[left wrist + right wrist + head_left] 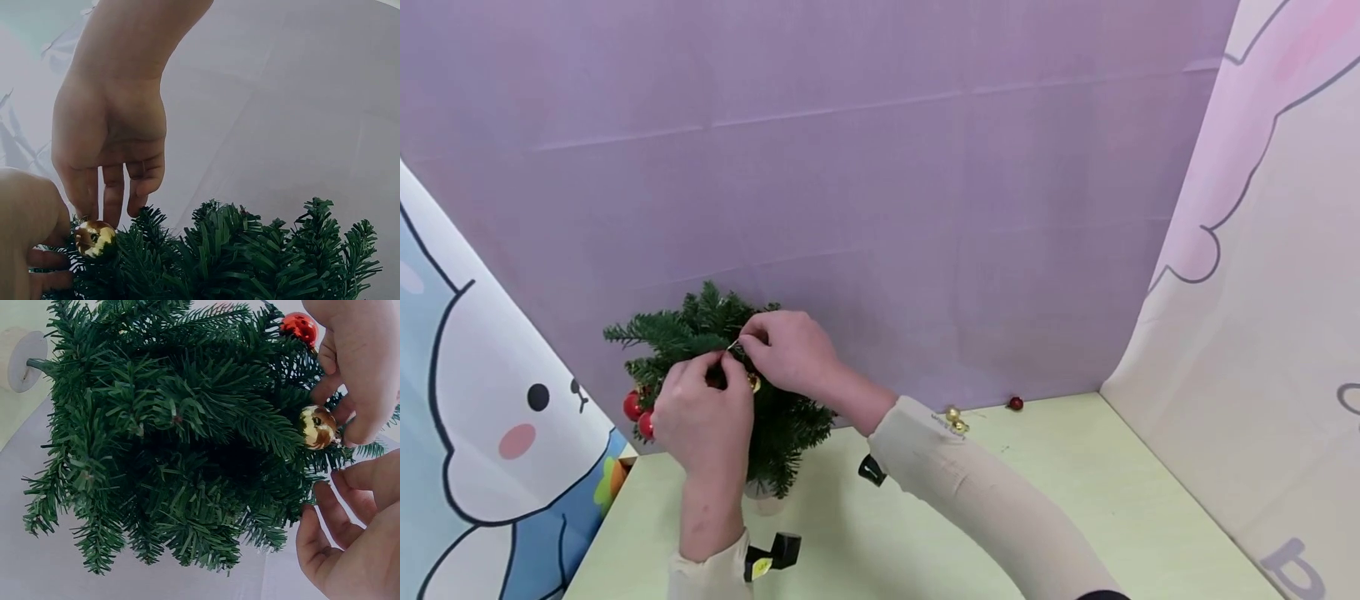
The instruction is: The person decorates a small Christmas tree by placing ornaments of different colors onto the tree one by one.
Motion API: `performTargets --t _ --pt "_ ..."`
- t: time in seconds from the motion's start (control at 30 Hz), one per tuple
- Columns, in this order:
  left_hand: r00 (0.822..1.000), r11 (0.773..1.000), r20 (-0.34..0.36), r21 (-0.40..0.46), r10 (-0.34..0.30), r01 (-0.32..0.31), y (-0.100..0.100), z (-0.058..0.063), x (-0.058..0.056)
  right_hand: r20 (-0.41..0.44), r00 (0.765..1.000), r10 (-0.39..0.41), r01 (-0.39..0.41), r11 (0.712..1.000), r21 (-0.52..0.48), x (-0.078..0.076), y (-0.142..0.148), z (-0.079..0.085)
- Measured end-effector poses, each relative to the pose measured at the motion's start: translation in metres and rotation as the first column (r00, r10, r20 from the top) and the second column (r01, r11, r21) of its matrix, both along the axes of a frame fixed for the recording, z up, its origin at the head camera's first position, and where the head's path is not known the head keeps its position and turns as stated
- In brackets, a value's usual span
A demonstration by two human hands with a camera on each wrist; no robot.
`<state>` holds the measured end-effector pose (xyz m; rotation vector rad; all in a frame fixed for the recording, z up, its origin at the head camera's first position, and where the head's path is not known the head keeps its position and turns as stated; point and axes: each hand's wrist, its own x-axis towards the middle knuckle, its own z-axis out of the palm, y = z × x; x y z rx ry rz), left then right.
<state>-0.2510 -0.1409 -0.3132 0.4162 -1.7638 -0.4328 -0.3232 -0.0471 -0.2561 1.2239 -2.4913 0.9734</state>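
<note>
A small artificial Christmas tree (793, 437) stands at the left of the table, both hands at its upper part. My left hand (703, 408) pinches a thin pale string (732, 344) with thumb and forefinger. On the other side my right hand (790, 350) pinches the same string, its fingertips just apart from the left ones. Below the fingers a shiny gold ball ornament (317, 427) sits among the branches; in the left wrist view the gold ornament (95, 239) lies between both hands. Two red balls (633, 406) hang on the tree's left side.
At the table's back edge lie several small gold balls (955, 418) and a dark red ball (1016, 403). A purple cloth (925, 208) hangs behind, and printed cartoon panels (497, 400) flank the pale table (1037, 475). The tree's round base (22, 360) shows in the right wrist view.
</note>
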Motion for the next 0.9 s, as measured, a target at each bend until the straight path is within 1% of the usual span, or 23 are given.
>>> performTargets --t 0.1,0.23,0.4,0.53,0.63,0.77,0.9 --pt "1.0 1.0 0.006 0.01 -0.002 0.002 0.0 0.0 0.001 0.027 1.0 -0.004 0.004 1.0 0.012 -0.001 0.0 0.001" --pt "1.0 1.0 0.021 0.009 -0.009 0.009 0.001 0.001 0.002 0.05 0.999 0.006 -0.006 1.0 0.0 -0.002 -0.001 0.001" --pt "1.0 1.0 0.02 0.021 -0.018 0.018 0.001 0.001 0.002 0.066 0.997 0.041 -0.04 0.999 -0.02 -0.001 -0.004 0.004" --pt "0.999 0.999 0.024 0.036 -0.023 0.022 0.0 -0.002 0.004 0.108 0.993 0.046 -0.048 0.999 0.021 -0.002 -0.006 0.007" --pt "0.999 0.999 0.029 0.029 -0.026 0.025 -0.001 -0.005 0.003 0.128 0.991 0.036 -0.044 0.997 0.056 -0.005 -0.004 0.006" --pt "1.0 1.0 0.022 0.006 -0.023 0.023 -0.002 -0.006 0.001 0.127 0.991 0.035 -0.044 0.997 0.068 -0.01 0.0 0.006" --pt "1.0 1.0 0.014 0.001 -0.012 0.012 -0.002 -0.007 0.001 0.121 0.992 0.04 -0.049 0.996 0.073 -0.011 0.003 0.007"
